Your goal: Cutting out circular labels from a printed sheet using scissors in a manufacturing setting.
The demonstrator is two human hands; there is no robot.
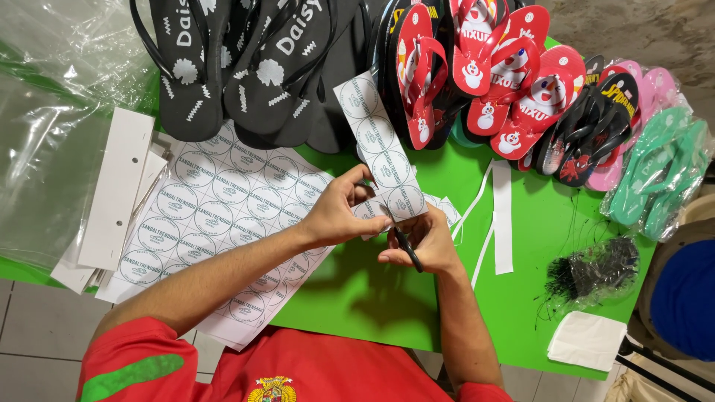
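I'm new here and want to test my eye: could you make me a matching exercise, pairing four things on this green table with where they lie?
Things:
1. black flip-flops
2. scissors
3. sheet of round labels
4. turquoise flip-flops

Places:
A. in the right hand
B. far right edge, in clear wrap
C. top left of the table
D. flat under the left forearm

Pairs: 1-C, 2-A, 3-D, 4-B

A green table carries flip-flops, label sheets and paper strips.
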